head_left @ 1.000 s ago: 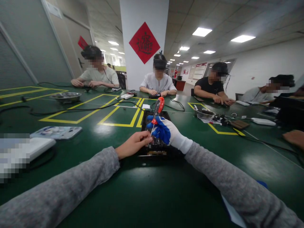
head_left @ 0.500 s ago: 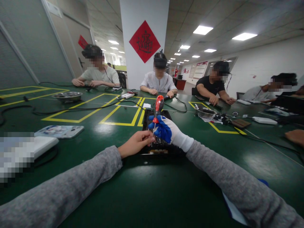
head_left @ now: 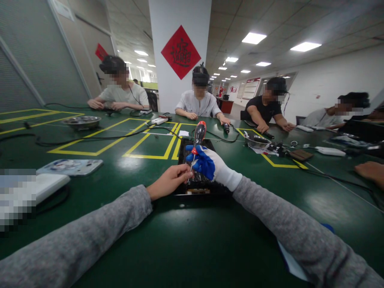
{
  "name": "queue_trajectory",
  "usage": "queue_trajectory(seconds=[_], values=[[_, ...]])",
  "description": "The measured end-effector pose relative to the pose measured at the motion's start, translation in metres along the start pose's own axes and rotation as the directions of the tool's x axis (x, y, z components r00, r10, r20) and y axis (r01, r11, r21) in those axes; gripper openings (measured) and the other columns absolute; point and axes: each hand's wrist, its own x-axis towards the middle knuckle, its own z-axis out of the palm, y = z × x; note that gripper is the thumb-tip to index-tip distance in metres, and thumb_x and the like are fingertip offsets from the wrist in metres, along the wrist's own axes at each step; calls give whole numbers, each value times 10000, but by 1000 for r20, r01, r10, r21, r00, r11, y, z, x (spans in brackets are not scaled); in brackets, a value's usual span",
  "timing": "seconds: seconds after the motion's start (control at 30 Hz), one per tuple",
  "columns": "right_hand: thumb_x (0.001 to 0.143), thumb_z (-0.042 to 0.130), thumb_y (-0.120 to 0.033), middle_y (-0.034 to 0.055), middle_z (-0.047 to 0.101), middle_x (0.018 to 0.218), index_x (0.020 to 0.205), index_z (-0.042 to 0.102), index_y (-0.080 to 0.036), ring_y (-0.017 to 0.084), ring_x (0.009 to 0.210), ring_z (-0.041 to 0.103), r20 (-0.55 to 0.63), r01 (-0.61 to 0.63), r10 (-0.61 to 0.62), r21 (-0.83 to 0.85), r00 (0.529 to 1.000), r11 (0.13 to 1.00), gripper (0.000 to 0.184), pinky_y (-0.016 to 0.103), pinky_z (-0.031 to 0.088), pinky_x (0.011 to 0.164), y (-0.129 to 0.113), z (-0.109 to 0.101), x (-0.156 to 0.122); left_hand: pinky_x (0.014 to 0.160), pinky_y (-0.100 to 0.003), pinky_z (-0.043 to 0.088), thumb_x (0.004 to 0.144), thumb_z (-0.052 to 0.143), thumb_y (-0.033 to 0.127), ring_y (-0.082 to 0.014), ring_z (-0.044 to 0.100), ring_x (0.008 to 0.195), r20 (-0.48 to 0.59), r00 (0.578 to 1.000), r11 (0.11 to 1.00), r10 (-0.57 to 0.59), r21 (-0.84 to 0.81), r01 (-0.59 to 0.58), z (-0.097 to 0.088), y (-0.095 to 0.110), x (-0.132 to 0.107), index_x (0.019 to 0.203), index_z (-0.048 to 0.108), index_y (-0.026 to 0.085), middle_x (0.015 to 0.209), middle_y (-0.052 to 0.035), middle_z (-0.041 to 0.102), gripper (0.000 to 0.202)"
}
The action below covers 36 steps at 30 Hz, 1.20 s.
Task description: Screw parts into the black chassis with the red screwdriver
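Observation:
My right hand (head_left: 211,165), in a white glove with blue coating, grips a screwdriver (head_left: 199,134) with a red and black handle. The handle points up and leans slightly right, and the thin metal shaft runs down to the fingertips of my left hand (head_left: 171,180). That hand is bare, with thumb and fingers pinched together at the shaft's lower end; whatever lies between them is hidden. Beneath both hands is a black flat device or tray (head_left: 207,189), with a brownish part showing at its near edge. The screwdriver's tip cannot be made out.
Metal bowls stand left (head_left: 82,122) and right (head_left: 256,140) on the green table (head_left: 180,248). At left lie a phone-like slab (head_left: 70,167) and a white device (head_left: 54,188). Cables (head_left: 120,138) cross the tabletop. Several people sit around it; one person's hand (head_left: 370,174) rests at right.
The view has shifted slightly, and the screwdriver leans a little more to the right. Across the table, a person's hand has moved outward with a dark tool. My grip looks the same.

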Motion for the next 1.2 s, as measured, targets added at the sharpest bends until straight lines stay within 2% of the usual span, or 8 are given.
queue_trajectory(seconds=[0.23, 0.37, 0.47, 0.7, 0.8, 1.0, 1.1, 1.2], values=[[701, 671, -391, -32, 644, 647, 897, 501, -212, 73, 465, 569, -156, 57, -68, -75, 985, 996, 315, 171, 469, 438, 6, 7, -2, 585, -212, 347, 859, 425, 381, -96, 419, 609, 16, 1000, 1000, 0, 5, 0, 0, 2, -1, 738, 505, 140, 647, 34, 435, 282], [797, 535, -450, 7, 650, 670, 940, 545, -163, 90, 478, 578, -50, -23, 25, 41, 998, 999, 320, 194, 483, 433, 0, 4, -1, 578, -212, 342, 863, 414, 383, -97, 415, 604, -6, 1000, 1000, 4, 15, -4, 0, 1, -1, 738, 504, 140, 642, 34, 432, 288], [870, 420, -422, 24, 658, 711, 1015, 553, -149, 94, 490, 587, 24, -81, 79, 66, 997, 995, 337, 200, 488, 431, -4, 0, 1, 580, -214, 344, 863, 413, 380, -96, 417, 600, -8, 1000, 1000, 9, 7, -9, 0, 0, 0, 731, 490, 142, 640, 36, 427, 283], [778, 584, -406, -19, 645, 670, 948, 510, -214, 89, 481, 583, -107, 58, -64, -56, 992, 997, 267, 181, 466, 424, 5, 2, 0, 572, -211, 333, 864, 415, 378, -95, 409, 600, -10, 1000, 1000, 10, 26, -10, 0, 2, 0, 716, 486, 140, 637, 36, 425, 289], [741, 628, -407, -28, 633, 634, 886, 508, -199, 77, 456, 567, -145, 50, -56, -45, 988, 998, 281, 174, 464, 431, 5, 4, 0, 574, -211, 331, 866, 412, 377, -95, 406, 603, -3, 1000, 1000, 8, 23, -8, 0, 3, -1, 724, 489, 139, 636, 36, 422, 288], [860, 440, -434, 32, 666, 720, 992, 563, -140, 95, 502, 592, 23, -73, 72, 71, 997, 995, 345, 204, 487, 451, -2, 3, 0, 579, -213, 341, 861, 419, 385, -96, 413, 600, -20, 1000, 1000, 2, 31, -2, 0, 1, -1, 714, 476, 144, 630, 41, 421, 287], [855, 473, -384, 30, 664, 725, 1000, 568, -136, 88, 497, 588, 23, -52, 51, 40, 998, 998, 303, 192, 482, 442, -2, 1, 1, 587, -216, 353, 856, 428, 387, -99, 423, 608, -18, 1000, 999, -1, 32, 1, 1, 0, 0, 724, 485, 144, 641, 37, 432, 283], [813, 537, -396, 17, 660, 710, 966, 554, -165, 97, 507, 595, -33, 10, -11, -16, 999, 1000, 277, 202, 490, 448, 2, 1, 2, 587, -216, 359, 855, 429, 387, -100, 431, 608, -13, 1000, 1000, -5, 28, 5, 0, 2, 0, 734, 493, 144, 645, 36, 435, 279]])
